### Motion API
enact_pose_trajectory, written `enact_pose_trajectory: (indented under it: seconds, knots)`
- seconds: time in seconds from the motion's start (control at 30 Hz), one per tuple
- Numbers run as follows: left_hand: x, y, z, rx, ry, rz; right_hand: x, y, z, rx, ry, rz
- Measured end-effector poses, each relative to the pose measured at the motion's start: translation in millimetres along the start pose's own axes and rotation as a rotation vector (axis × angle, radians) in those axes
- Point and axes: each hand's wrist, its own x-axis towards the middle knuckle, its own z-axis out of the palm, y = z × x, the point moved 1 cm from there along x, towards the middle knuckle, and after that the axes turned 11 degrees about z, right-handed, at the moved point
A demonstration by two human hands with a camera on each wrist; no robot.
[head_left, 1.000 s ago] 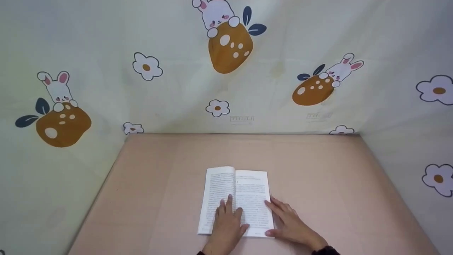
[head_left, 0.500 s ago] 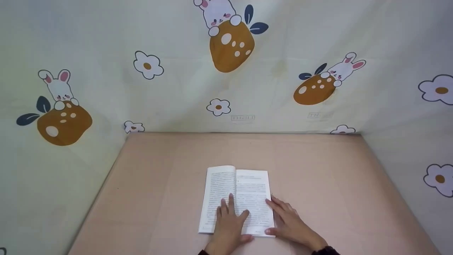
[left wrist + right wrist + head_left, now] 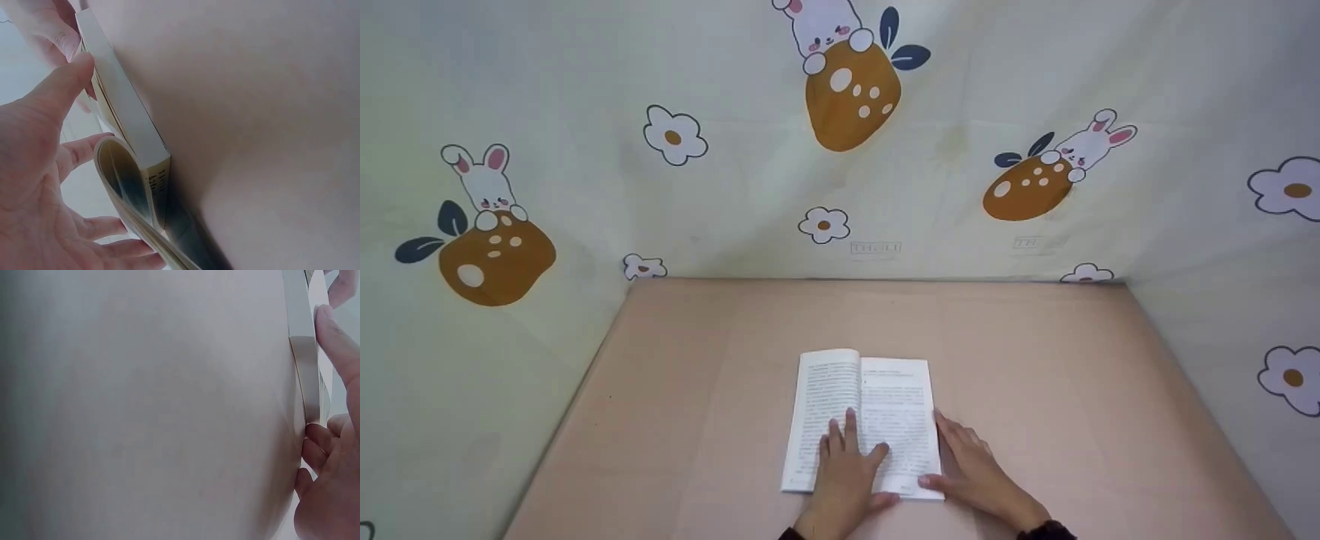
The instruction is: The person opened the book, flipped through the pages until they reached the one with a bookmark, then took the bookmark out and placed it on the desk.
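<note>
An open book (image 3: 894,405) with printed pages lies on the table, its left side thinner and curving up at the spine. My left hand (image 3: 844,480) rests over the lower middle of the book with fingers spread, the fingertips on the left page and around the gutter. In the left wrist view its thumb (image 3: 76,73) lies at the lower page edge, and the thin left pages (image 3: 121,185) bow in a loop. My right hand (image 3: 982,472) holds the lower right corner, thumb (image 3: 334,334) on top of the page and curled fingers (image 3: 320,444) against the book's side edge.
The table (image 3: 697,375) has a plain pinkish-beige top. Pale cloth walls (image 3: 735,195) printed with rabbits, orange fruit and flowers enclose it at the back and both sides. Dark sleeve cuffs (image 3: 1046,529) show at the wrists.
My left thumb and index finger have spread further right over the right page. The right hand's index finger has slid off the page to the book's right edge. The book stays in place.
</note>
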Motion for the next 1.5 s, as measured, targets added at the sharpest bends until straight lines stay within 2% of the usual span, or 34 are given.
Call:
enact_pose_trajectory:
  seconds: [0.2, 0.53, 0.73, 1.27, 1.43, 1.5]
  knots:
    - [-0.2, -0.7, -2.6, -0.004, 0.013, 0.005, 1.2, -0.4, -1.0, -0.012, -0.005, 0.021]
    - [-1.6, -4.9, -3.0, -0.053, 0.048, 0.025, 0.8, 1.8, -1.0, -0.033, 0.019, -0.053]
    - [-0.3, -4.0, -3.0, -0.038, 0.077, 0.024, 0.9, 1.6, -0.6, -0.024, 0.021, -0.064]
    - [4.2, -4.0, 0.0, -0.024, 0.07, -0.039, 1.4, 1.9, -0.6, -0.007, -0.009, -0.066]
    - [4.5, -2.1, -3.3, -0.037, 0.037, -0.082, 0.2, 0.0, -2.2, -0.024, -0.018, -0.06]
    - [4.2, -2.2, -3.3, -0.046, 0.042, -0.099, -0.7, -1.4, -3.2, -0.035, -0.02, -0.059]
